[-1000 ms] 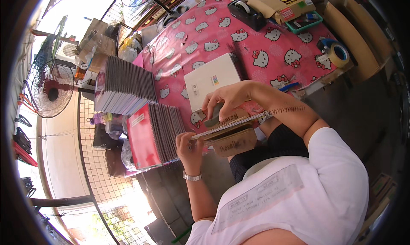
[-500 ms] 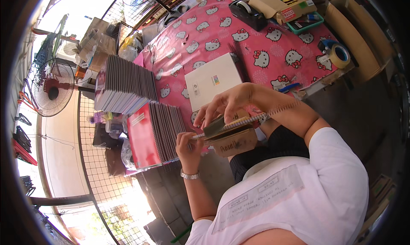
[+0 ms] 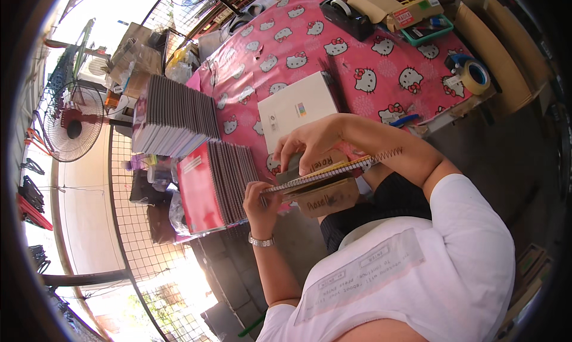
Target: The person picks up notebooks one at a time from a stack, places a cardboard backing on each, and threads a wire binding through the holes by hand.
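My left hand (image 3: 262,208) is closed on the left end of a notebook spine threaded with a spiral coil (image 3: 333,176). The coil runs along the spine and its free end sticks out past the right side, under my right forearm. Bent over the spine from above, my right hand (image 3: 313,140) has its fingers closed on the coil and the grey edge beside it. A brown board with handwriting (image 3: 329,199) lies against the near side of the spine, above my lap. Most of the notebook's pages are hidden. Behind my right hand a white-covered pad (image 3: 298,108) lies on the table.
Two stacks of coil-bound notebooks, one dark-edged (image 3: 176,115) and one red-covered (image 3: 205,187), stand at the left. On the pink patterned tablecloth (image 3: 357,62) are a tape dispenser (image 3: 345,17), a cardboard box (image 3: 393,5), a green tray (image 3: 426,31), tape rolls (image 3: 475,77) and a blue pen-like tool (image 3: 405,120).
The coil has slid leftward along the spine, so less of it sticks out at the right. My right hand has shifted slightly left and down; my left hand has barely moved.
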Motion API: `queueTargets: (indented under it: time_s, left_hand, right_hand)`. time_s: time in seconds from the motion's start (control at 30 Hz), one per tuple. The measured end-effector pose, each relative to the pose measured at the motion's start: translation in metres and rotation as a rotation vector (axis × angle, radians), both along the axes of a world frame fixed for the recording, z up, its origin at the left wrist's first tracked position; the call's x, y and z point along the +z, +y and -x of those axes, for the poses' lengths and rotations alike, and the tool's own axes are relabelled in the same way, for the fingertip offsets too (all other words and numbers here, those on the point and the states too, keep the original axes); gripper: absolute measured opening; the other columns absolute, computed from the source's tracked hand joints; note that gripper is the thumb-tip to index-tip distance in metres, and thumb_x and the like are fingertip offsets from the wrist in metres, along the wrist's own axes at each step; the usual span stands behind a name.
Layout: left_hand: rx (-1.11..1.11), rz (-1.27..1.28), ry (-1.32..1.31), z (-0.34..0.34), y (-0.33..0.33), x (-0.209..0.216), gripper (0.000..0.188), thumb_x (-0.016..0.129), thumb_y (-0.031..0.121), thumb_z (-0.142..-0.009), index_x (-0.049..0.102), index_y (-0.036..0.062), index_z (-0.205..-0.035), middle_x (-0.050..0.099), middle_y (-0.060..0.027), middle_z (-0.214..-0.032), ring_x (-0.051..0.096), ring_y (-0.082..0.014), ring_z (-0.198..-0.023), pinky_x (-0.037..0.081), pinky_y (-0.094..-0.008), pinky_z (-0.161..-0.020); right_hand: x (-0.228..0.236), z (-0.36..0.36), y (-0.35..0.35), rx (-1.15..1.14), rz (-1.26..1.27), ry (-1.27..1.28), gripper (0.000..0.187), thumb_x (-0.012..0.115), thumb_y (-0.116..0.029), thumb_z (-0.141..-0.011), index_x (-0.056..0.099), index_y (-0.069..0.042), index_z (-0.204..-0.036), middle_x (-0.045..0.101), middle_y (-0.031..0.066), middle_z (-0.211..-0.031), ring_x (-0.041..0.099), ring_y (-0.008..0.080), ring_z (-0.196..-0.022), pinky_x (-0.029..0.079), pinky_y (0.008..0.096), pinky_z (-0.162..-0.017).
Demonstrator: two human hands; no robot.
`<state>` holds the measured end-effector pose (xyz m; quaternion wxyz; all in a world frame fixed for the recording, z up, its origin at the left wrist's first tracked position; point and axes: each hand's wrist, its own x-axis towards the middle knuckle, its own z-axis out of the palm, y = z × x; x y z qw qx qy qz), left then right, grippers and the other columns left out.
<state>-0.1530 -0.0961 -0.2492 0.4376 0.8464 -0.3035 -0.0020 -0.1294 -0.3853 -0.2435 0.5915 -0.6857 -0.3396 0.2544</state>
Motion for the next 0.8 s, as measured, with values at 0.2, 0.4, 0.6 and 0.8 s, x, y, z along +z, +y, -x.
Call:
queueTargets:
  time_s: [0.2, 0.4, 0.6, 0.8]
  left_hand:
    - [0.005, 0.063, 0.027, -0.003, 0.001, -0.004, 0.027, 0.071, -0.012, -0.073, 0.06, -0.0005, -0.095, 0.056, -0.0056, -0.094, 0.06, -0.0124, -0.08, 0.051, -0.0235, -0.064]
    - [0.022, 0.223, 0.222, -0.007, -0.002, -0.003, 0.017, 0.067, -0.01, -0.082, 0.062, 0.0015, -0.094, 0.061, -0.0053, -0.093, 0.06, -0.0093, -0.076, 0.049, -0.0221, -0.06]
    - [-0.004, 0.231, 0.386, -0.029, 0.035, -0.014, 0.011, 0.061, 0.004, -0.096, 0.062, 0.0004, -0.105, 0.066, -0.0044, -0.087, 0.061, -0.0075, -0.071, 0.048, -0.0206, -0.059]
    - [-0.057, 0.455, 0.364, -0.028, 0.009, -0.01, 0.017, 0.063, 0.004, -0.095, 0.06, -0.0015, -0.112, 0.067, -0.0055, -0.089, 0.065, -0.0102, -0.076, 0.053, -0.0221, -0.065]
  right_hand:
    - [-0.024, -0.01, -0.008, -0.056, 0.166, -0.1, 0.044, 0.081, -0.028, -0.074, 0.074, -0.012, -0.114, 0.053, 0.0145, -0.136, 0.047, 0.0294, -0.131, 0.036, 0.0366, -0.11]
    - [-0.135, 0.035, -0.147, -1.352, 0.848, -0.33, 0.047, 0.077, -0.036, -0.077, 0.069, -0.013, -0.117, 0.058, 0.0141, -0.129, 0.046, 0.0406, -0.129, 0.036, 0.05, -0.11]
    - [-0.16, 0.139, -0.108, -1.149, 1.099, -0.715, 0.067, 0.062, -0.048, -0.09, 0.048, -0.012, -0.143, 0.045, 0.0139, -0.146, 0.029, 0.0428, -0.142, 0.019, 0.0602, -0.117]
    - [-0.17, 0.189, -0.111, -1.343, 0.821, -0.403, 0.055, 0.058, -0.033, -0.096, 0.047, -0.01, -0.145, 0.055, 0.0128, -0.127, 0.052, 0.0318, -0.114, 0.038, 0.0511, -0.099]
